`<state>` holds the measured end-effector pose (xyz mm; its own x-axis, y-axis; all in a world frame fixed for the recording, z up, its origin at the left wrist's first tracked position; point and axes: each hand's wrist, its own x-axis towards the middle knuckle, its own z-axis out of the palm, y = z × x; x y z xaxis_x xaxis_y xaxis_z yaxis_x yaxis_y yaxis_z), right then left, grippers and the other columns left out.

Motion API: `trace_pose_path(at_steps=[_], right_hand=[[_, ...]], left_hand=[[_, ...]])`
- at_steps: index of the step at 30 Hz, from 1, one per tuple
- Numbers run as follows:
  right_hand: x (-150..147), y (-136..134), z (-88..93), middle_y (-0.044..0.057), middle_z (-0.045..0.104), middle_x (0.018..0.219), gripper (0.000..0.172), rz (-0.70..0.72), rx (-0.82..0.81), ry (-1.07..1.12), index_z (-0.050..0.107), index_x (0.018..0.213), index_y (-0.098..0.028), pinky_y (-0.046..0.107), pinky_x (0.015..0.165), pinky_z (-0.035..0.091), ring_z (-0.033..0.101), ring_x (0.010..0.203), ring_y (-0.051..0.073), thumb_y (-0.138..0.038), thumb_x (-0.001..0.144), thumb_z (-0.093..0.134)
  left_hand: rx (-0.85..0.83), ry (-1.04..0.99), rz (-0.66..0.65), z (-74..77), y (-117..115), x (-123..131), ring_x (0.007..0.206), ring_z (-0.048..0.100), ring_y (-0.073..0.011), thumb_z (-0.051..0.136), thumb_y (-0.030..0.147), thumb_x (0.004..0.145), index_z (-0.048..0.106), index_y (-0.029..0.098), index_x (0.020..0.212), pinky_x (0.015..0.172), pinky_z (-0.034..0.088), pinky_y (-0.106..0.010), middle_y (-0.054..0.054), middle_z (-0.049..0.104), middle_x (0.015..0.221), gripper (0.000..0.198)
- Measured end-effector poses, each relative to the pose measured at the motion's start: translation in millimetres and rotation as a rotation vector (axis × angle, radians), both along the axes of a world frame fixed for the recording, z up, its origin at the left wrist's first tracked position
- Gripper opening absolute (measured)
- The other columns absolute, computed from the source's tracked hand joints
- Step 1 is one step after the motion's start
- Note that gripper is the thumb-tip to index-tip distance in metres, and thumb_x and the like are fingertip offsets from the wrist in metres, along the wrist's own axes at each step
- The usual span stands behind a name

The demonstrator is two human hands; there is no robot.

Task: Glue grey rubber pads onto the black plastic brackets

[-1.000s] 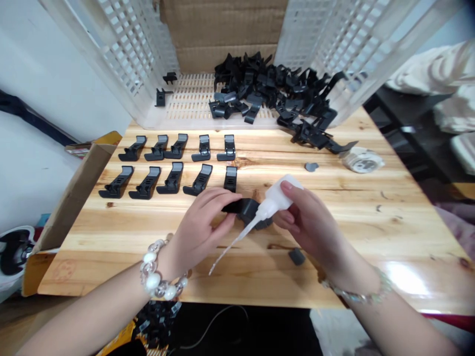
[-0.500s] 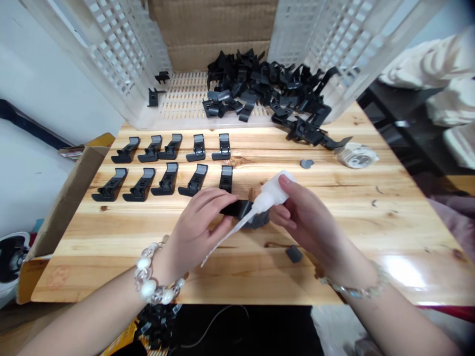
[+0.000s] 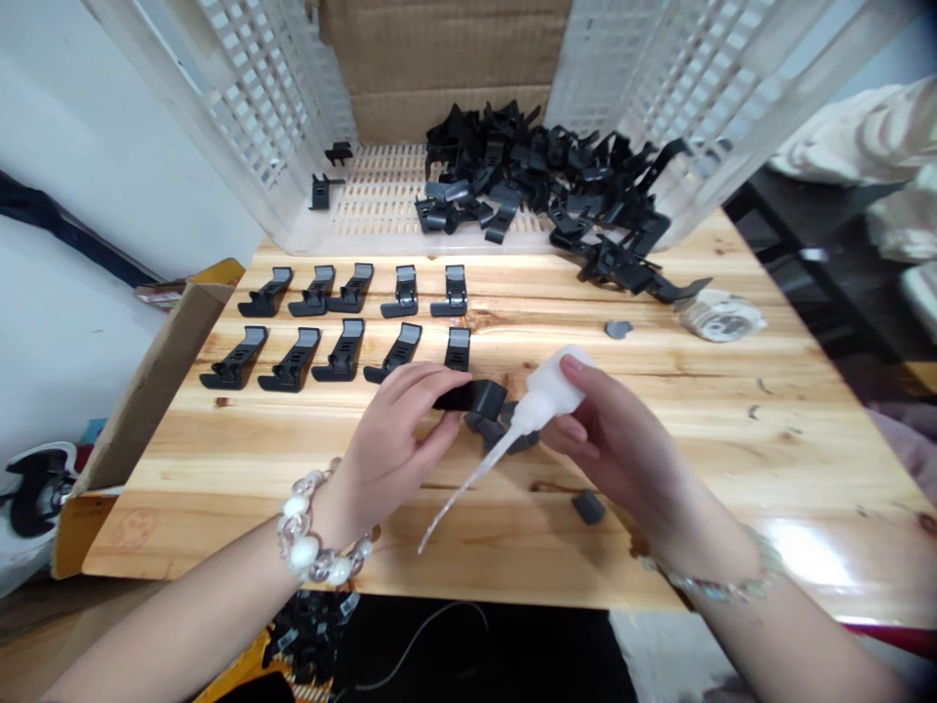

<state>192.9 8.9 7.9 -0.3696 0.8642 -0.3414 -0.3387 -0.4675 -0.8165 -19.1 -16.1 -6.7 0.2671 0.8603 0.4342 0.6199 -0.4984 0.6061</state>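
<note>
Black part (image 3: 486, 398): dark, smooth surface; exposed end bent in a curve and facing right. Opposite end partly covered by the left grip (image 3: 387, 444), which holds it.
White bottle (image 3: 557, 383): plain body, held in the right grip (image 3: 622, 434), tilted neck-down. Long, thin, translucent nozzle (image 3: 479, 467) slants down and leftward, its tip apart from the black part. Bottle contents cannot be determined.

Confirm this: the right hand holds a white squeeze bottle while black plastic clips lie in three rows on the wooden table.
Not three: the head view shows the black plastic clips in two rows of five on the wooden table, while the right hand holds a white squeeze bottle.
</note>
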Motion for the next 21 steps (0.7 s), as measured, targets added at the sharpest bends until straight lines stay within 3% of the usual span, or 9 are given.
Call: trace_pose_path(at_steps=[7,13,17,21], right_hand=[[-0.9,2.0,-4.2,-0.005,0.042,0.050,0.037,-0.022,0.015,-0.004,0.058,0.073,-0.017,0.023,0.041,0.014,0.029,0.040,0.004,-0.050,0.089,0.057],[-3.3,-0.1,-3.6,-0.004,0.040,0.047,0.042,0.085,0.004,-0.009,0.051,0.062,-0.017,0.023,0.041,0.014,0.030,0.041,0.004,-0.048,0.090,0.057],[4.7,5.9,1.1,-0.006,0.035,0.045,0.040,-0.147,-0.022,0.053,0.050,0.063,-0.018,0.024,0.041,0.013,0.023,0.039,0.004,-0.048,0.088,0.057],[15.1,11.4,10.4,-0.006,0.036,0.047,0.032,-0.469,0.140,0.020,0.051,0.066,-0.020,0.024,0.042,0.016,0.022,0.041,0.006,-0.040,0.089,0.059]], left_hand=[[0.021,0.008,-0.028,-1.4,-2.8,0.6,0.109,0.060,-0.0185,0.060,0.015,0.089,0.063,0.015,0.116,0.100,0.047,-0.033,-0.010,0.067,0.112,0.027],[-0.089,-0.017,-0.019,-1.9,-0.6,-1.3,0.109,0.061,-0.0201,0.058,0.017,0.089,0.062,0.019,0.119,0.100,0.048,-0.037,-0.008,0.067,0.114,0.030],[-0.378,-0.201,0.021,5.3,-1.6,3.9,0.093,0.067,-0.0191,0.055,0.029,0.092,0.066,0.017,0.103,0.083,0.055,-0.031,-0.007,0.072,0.100,0.019],[-0.842,-0.528,-0.116,11.6,-2.2,7.8,0.075,0.068,-0.0162,0.053,0.036,0.093,0.067,0.015,0.090,0.069,0.059,-0.029,-0.006,0.070,0.087,0.025]])
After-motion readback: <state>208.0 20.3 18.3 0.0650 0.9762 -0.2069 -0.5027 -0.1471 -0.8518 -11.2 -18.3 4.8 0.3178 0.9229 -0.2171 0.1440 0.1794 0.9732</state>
